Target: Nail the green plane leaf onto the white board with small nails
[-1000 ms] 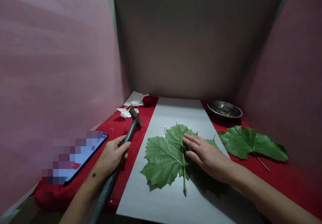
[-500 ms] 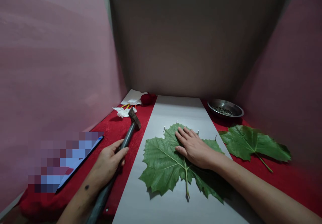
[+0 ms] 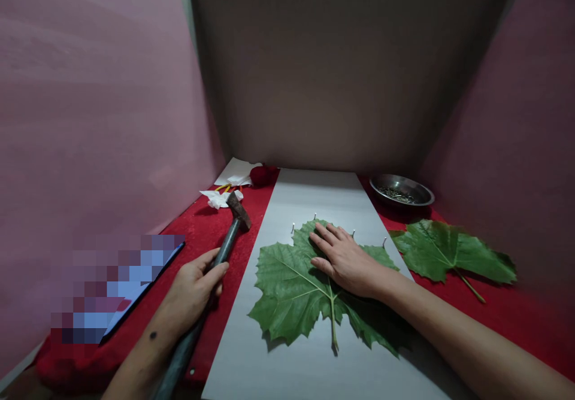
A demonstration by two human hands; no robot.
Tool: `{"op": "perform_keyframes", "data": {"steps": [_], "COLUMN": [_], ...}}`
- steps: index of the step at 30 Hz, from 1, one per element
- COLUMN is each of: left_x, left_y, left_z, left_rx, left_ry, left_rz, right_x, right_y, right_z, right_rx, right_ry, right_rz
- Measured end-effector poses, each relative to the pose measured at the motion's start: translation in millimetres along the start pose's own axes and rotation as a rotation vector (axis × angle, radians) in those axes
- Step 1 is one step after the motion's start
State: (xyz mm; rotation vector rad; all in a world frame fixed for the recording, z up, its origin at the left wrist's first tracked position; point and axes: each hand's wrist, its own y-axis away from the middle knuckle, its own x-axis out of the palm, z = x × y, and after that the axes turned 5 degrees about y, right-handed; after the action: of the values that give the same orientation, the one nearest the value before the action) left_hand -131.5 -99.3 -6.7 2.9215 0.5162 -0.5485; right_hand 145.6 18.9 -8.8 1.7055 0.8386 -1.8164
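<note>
A pixelated block masks the screen of the phone [image 3: 117,292] lying at the left. The hammer [image 3: 227,241] runs out of frame at the bottom edge, its handle partly covered by the left hand [image 3: 193,289] wrapped round it. The right hand [image 3: 345,259], pressed flat, hides the centre of the large leaf [image 3: 287,286] on the white board [image 3: 314,196], whose near end is cropped. The metal bowl [image 3: 402,189] holds contents too small to identify, as are the white scraps [image 3: 219,198] and red object [image 3: 263,175] at the back.
</note>
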Motion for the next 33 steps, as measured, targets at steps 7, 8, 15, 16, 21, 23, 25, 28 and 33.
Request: {"op": "perform_keyframes", "data": {"steps": [7,8,15,16,21,23,25,28,33], "left_x": [1,1,1,1,3,4,5,6,7], "left_y": [0,0,0,0,0,1,1,0,-2], "left_z": [-2,-1,1,2,5,5,5,7,8], "left_rx": [0.0,0.002,-0.017,-0.025,-0.051,-0.054,-0.042,-0.009,0.031], "left_ry": [0.006,0.006,0.039,0.055,0.115,0.117,0.107,0.089,0.068], "left_rz": [0.005,0.002,-0.002,-0.003,-0.007,-0.022,-0.038,-0.041,-0.045], "right_x": [-2,-1,5,5,7,8,11,15,18], "right_y": [-2,-2,-3,-3,-2,-2,-2,-2,-4], "right_z": [4,4,2,2,3,3,3,2,1], "right_rx": [-0.027,-0.029,-0.034,-0.033,-0.02,-0.024,-0.032,-0.039,-0.061], "right_ry": [0.005,0.005,0.013,0.013,0.009,0.004,0.0,0.004,0.051], "right_rz": [-0.002,0.001,0.018,0.02,0.011,-0.001,-0.019,-0.054,-0.106]}}
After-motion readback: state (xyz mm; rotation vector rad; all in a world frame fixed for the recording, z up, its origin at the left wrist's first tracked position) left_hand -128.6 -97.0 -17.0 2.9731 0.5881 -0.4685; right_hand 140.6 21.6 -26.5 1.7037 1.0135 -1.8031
